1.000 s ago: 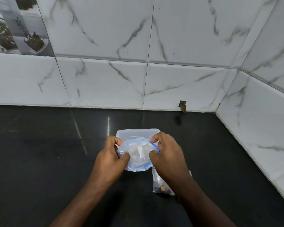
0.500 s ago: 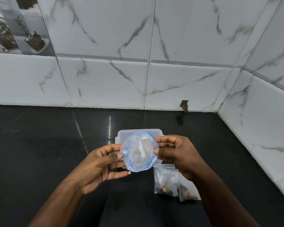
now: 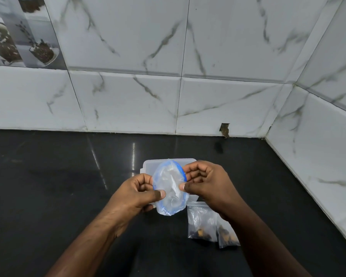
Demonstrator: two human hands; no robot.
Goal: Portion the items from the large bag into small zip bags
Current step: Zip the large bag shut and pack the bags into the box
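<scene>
A clear zip bag with a blue rim (image 3: pixel 169 188) is held up over the black counter, its mouth spread into an oval. My left hand (image 3: pixel 136 193) pinches its left edge and my right hand (image 3: pixel 205 181) pinches its right edge. I cannot tell what is inside it. Two small zip bags with dark and brown pieces at the bottom lie flat on the counter to the lower right: one (image 3: pixel 201 222) next to another (image 3: pixel 227 235), the second partly hidden by my right forearm.
A translucent plastic container (image 3: pixel 154 163) sits on the counter right behind the held bag. White marble-look tiled walls close off the back and right side, meeting in a corner. The black counter (image 3: pixel 54 176) stretches far to the left.
My hands have turned so the thumbs now pinch the bag's edges from the front. The bag's mouth has stretched taller and narrower. The second small bag on the counter came into view.
</scene>
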